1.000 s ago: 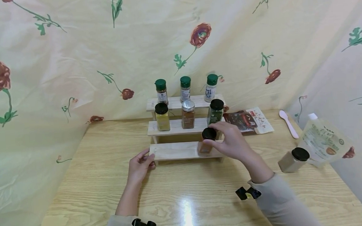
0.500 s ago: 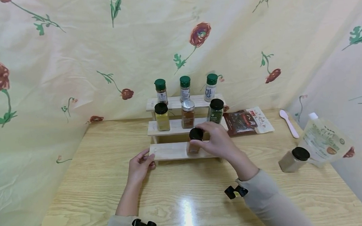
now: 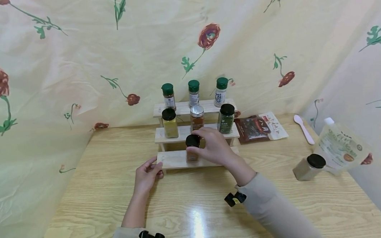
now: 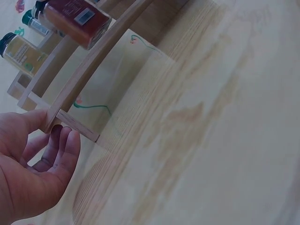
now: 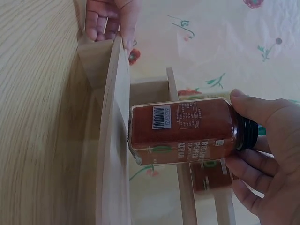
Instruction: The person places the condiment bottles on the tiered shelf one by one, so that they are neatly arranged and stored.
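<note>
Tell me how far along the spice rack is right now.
Top and middle steps of the rack each hold three jars. Right hand grips the red pepper jar at the bottom step; left hand holds the rack's end. A tan black-capped jar waits on the table.

The left hand [image 4: 33, 164] grips the end of the pale wooden stepped rack [image 4: 89, 63], where a red-filled spice jar [image 4: 72, 18] stands.
</note>
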Available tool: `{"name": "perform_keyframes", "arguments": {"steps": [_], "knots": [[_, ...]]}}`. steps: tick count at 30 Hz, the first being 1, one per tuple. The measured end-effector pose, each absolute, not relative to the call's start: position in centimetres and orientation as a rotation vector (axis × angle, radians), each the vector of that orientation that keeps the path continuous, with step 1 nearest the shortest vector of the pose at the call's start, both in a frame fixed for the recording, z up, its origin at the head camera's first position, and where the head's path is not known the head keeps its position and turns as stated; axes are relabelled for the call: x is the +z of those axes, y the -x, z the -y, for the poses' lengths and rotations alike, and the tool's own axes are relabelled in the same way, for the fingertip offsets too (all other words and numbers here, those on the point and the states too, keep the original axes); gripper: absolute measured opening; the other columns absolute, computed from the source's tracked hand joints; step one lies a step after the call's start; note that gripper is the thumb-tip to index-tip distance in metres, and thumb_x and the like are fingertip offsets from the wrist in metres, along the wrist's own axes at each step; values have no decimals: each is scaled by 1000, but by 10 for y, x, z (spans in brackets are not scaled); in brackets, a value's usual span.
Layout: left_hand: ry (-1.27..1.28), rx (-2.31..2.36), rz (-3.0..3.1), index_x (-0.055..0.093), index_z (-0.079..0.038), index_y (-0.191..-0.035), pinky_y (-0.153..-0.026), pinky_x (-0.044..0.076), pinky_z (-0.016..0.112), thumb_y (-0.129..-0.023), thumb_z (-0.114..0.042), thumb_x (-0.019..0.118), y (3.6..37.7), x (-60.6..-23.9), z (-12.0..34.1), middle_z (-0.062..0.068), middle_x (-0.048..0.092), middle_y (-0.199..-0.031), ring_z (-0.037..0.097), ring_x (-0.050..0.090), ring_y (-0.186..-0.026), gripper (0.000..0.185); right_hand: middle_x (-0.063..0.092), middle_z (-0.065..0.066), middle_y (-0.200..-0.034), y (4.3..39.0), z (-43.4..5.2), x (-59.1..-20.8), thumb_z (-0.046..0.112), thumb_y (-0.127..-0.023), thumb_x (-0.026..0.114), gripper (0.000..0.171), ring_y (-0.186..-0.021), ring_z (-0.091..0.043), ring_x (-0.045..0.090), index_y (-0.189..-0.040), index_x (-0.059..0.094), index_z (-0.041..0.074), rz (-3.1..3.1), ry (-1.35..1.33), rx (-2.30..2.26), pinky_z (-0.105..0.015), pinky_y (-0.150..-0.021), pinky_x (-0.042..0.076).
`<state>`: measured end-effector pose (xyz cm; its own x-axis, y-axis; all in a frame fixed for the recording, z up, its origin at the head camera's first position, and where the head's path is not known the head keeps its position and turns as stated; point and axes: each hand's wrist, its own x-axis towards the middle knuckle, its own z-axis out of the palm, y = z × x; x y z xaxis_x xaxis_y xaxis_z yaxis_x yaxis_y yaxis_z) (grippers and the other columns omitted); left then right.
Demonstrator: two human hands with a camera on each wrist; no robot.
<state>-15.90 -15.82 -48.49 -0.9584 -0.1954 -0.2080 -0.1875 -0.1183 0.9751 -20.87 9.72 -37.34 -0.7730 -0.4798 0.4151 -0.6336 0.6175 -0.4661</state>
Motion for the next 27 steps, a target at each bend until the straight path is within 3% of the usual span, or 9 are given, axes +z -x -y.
{"name": "perform_keyframes", "arguments": {"steps": [6, 15, 22, 27], "knots": [[-445, -2310, 2068, 60, 3, -136, -69, 63, 22, -95, -5, 71, 159, -486, 159, 7, 62, -93, 12, 66, -72, 43, 70, -12, -119, 211, -83, -375, 37, -85, 84, 53, -108, -28, 65, -124, 70, 4, 2642, -926, 896, -45, -93, 56], [-446, -2296, 2088, 61, 1, -135, -70, 64, 24, -96, -4, 70, 160, -487, 160, 8, 61, -94, 14, 66, -74, 41, 68, -10, -121, 210, -73, -379, 40, -87, 82, 54, -107, -25, 63, -127, 68, 5, 2718, -870, 941, -41, -90, 57], [-452, -2294, 2098, 61, 1, -135, -71, 64, 25, -96, -5, 70, 160, -488, 160, 8, 61, -95, 15, 67, -75, 41, 69, -12, -120, 206, -87, -380, 41, -82, 86, 64, -105, -26, 66, -129, 66, 1, 2707, -810, 1007, -43, -91, 59], [-458, -2280, 2100, 62, 0, -135, -71, 64, 25, -96, -5, 69, 160, -488, 160, 7, 61, -94, 15, 67, -75, 40, 71, -13, -116, 202, -109, -388, 36, -81, 87, 59, -103, -29, 67, -123, 69, -1, 2621, -835, 1026, -44, -89, 60]]}}
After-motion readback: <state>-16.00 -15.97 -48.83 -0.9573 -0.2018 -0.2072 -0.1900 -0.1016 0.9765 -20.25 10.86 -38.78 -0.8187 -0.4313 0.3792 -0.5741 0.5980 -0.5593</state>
